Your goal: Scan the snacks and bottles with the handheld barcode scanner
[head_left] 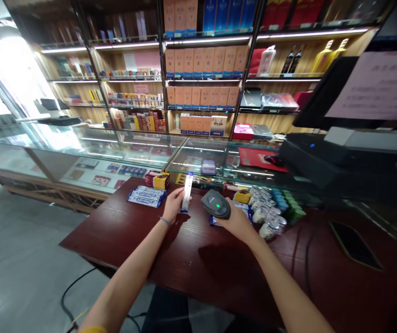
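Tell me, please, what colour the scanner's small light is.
The light on the scanner is green, as the head view shows.

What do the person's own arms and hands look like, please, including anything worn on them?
The left hand and right hand are both ungloved. A thin greyish-blue band circles the left wrist; none shows on the right. Both forearms are bare, with the edge of a yellow sleeve on the left one at the picture's bottom. No right sleeve is in view.
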`<action>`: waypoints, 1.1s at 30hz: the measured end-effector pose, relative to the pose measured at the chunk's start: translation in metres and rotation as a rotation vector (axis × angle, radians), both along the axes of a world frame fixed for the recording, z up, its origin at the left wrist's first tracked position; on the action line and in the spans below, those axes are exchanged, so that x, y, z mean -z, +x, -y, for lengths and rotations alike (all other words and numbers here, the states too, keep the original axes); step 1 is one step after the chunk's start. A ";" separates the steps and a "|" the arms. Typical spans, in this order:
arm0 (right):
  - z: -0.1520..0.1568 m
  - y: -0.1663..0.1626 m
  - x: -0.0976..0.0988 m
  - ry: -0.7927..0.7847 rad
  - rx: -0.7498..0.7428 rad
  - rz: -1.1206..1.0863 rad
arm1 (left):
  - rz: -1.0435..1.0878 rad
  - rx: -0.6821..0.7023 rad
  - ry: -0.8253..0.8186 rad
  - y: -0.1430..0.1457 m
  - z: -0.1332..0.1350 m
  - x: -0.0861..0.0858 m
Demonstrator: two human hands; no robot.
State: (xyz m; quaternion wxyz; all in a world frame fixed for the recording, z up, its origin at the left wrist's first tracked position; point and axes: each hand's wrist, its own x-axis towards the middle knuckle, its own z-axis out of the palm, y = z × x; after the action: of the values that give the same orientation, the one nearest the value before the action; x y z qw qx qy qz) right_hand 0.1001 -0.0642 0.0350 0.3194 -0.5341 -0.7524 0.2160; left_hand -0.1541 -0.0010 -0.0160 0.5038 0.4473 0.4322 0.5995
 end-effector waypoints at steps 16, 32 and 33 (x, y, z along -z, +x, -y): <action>-0.026 -0.072 -0.005 0.075 -0.069 0.106 | -1.251 -0.174 0.540 -0.195 0.017 0.011; -0.017 -0.091 0.009 0.010 -0.181 0.248 | -1.325 -0.068 0.446 -0.220 0.023 0.026; -0.018 -0.091 0.010 0.010 -0.179 0.249 | -1.324 -0.071 0.441 -0.220 0.023 0.027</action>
State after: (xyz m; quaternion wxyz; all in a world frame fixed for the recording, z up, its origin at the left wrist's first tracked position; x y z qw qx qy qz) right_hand 0.0096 -0.0465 0.0249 0.2056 -0.4861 -0.8318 0.1718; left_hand -0.3740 -0.0238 -0.0426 0.0121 0.7961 0.5307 0.2906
